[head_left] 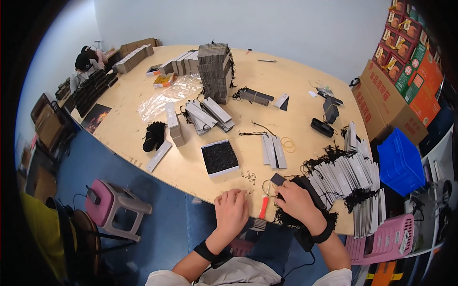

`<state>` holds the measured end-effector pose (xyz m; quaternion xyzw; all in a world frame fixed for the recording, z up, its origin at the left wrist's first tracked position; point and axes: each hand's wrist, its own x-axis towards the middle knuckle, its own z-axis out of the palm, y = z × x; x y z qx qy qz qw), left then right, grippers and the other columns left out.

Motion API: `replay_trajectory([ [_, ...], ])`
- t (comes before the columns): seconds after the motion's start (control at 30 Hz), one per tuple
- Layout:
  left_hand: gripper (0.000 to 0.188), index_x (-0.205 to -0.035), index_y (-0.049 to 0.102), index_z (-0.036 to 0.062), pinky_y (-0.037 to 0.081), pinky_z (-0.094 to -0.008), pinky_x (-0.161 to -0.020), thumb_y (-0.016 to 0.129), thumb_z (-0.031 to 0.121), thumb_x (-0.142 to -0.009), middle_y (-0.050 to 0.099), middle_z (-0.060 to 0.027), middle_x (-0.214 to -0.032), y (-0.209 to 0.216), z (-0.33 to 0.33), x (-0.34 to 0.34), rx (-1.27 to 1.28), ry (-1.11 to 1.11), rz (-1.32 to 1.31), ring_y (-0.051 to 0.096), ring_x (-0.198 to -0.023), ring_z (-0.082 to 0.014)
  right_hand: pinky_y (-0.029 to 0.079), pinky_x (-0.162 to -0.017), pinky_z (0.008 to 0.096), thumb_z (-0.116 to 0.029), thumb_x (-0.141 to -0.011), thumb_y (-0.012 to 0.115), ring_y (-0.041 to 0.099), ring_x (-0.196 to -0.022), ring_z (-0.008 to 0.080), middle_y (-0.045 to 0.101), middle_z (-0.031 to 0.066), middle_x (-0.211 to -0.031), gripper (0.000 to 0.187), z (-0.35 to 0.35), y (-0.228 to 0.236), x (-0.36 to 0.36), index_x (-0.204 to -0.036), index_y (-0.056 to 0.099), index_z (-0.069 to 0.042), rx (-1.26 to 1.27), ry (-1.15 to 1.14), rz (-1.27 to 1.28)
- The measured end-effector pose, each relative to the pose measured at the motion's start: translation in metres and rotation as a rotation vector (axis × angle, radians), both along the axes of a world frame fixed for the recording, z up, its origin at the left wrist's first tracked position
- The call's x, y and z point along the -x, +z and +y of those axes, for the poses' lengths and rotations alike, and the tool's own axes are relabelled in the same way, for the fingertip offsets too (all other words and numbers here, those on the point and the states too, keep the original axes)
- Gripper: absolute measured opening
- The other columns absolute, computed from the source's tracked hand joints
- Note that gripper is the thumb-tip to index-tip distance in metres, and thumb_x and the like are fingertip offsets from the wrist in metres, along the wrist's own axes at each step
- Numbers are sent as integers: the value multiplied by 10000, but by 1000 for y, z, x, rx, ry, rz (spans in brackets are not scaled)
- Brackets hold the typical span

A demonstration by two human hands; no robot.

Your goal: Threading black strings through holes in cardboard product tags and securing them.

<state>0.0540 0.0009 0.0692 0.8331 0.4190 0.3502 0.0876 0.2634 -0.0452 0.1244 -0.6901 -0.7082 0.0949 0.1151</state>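
Note:
My left hand (232,209) is at the table's front edge with its fingers curled together. A small metal pin shows by its fingertips; whether the fingers hold anything is hidden. Just beyond lie several loose metal pins (249,176). My right hand (296,199) is closed beside a small dark grey card (277,179) and a thin ring-shaped band (268,188); what its fingers hold is unclear. Black cords (285,219) bunch under and around that hand. Between the hands lies an orange-red tool (263,208). A white box of small black pieces (220,158) stands beyond my left hand.
Rows of grey tags with black cords (341,176) cover the table's right side. Flat grey tags (273,151) lie mid-table, near a tall grey stack (214,71). A blue bin (400,162) and cartons stand at right, a pink stool (107,202) at left. Another person sits far left.

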Motion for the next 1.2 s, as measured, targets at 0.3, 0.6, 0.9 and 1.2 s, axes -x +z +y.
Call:
replay_trajectory([
  [0.3, 159, -947, 597, 73, 356, -427, -812, 676, 132, -822, 559, -85, -971, -7, 14, -28, 99, 58, -10, 525, -952, -280, 529, -689, 401, -117, -842, 649, 616, -855, 301, 552, 112, -906, 113, 9, -13, 6, -905, 583, -50, -135, 59, 129],
  [0.6, 135, -946, 551, 64, 380, -408, -811, 636, 67, -840, 560, -97, -962, -10, 17, -16, 174, -24, -90, 520, -933, -310, 483, -652, 251, -105, -961, 575, 608, -692, 115, 653, 81, -845, 121, -8, 59, -12, -951, 562, 15, -12, 6, 851],
  [0.9, 144, -935, 547, 58, 387, -407, -787, 646, 67, -830, 558, -102, -941, -9, 17, -15, 120, -40, -113, 529, -896, -310, 503, -663, 293, -97, -916, 617, 647, -743, 190, 662, 90, -863, 113, -18, 20, -18, -990, 578, -21, -136, -134, 655],
  [1.2, 129, -920, 543, 39, 419, -413, -796, 636, 32, -832, 598, -108, -961, -15, 18, -12, 174, -56, -216, 546, -898, -331, 523, -703, 420, -122, -821, 670, 637, -867, 286, 583, 69, -861, 134, 8, -8, -2, -945, 620, -115, -45, -8, 168],
])
